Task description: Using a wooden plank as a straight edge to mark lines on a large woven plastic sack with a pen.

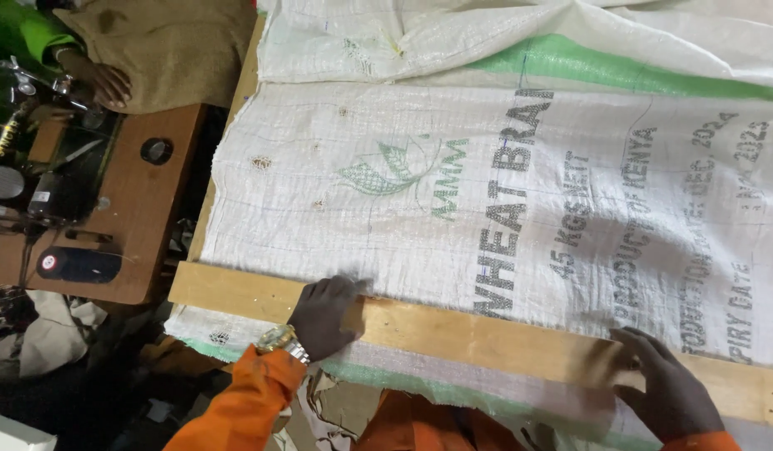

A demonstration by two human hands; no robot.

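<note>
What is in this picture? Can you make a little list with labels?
left hand: the left hand presses flat on the wooden plank
right hand: the right hand rests on the plank's other end
under the plank: white woven sack with grey and green print
sleeves: orange
wrist: gold watch
beside: sewing machine on a brown table, another person's hand on tan cloth

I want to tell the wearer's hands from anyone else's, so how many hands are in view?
3. The left hand and the right hand press on the wooden plank across the white woven sack. Another person's hand rests on brown cloth, top left. Others may be out of frame.
</note>
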